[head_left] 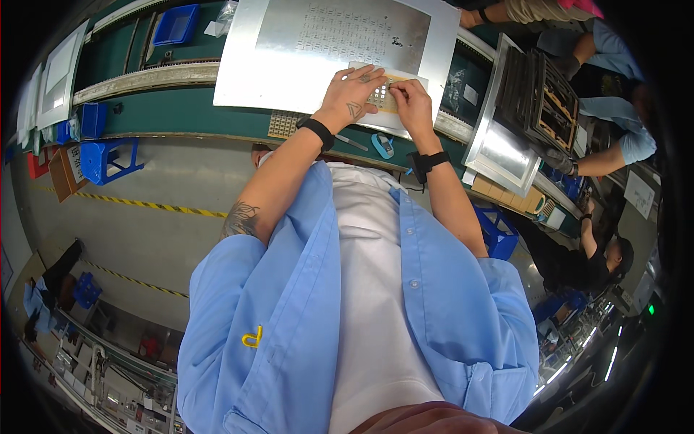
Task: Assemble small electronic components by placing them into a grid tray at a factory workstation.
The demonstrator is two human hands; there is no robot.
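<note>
A large white-framed metal sheet [289,29] with rows of small marks or cut-outs lies on the bench in front of me. Across its near part rests a yellowish panel [391,103] set with small shiny squares. My left hand [352,95] lies over the left side of this panel, its fingers stretched out and holding nothing I can see. At the panel's right side, the thumb and fingers of my right hand [413,105] are pinched together close to the surface. Whatever is between those fingertips is too small to make out.
Along the near bench edge lie a tan gridded panel [284,124], a thin metal tool [353,142] and a blue handheld device [382,145]. A blue tray [176,25] sits far left. Stacked frames [543,101] stand right, where gloved co-workers reach in. Blue stools [108,160] flank the bench.
</note>
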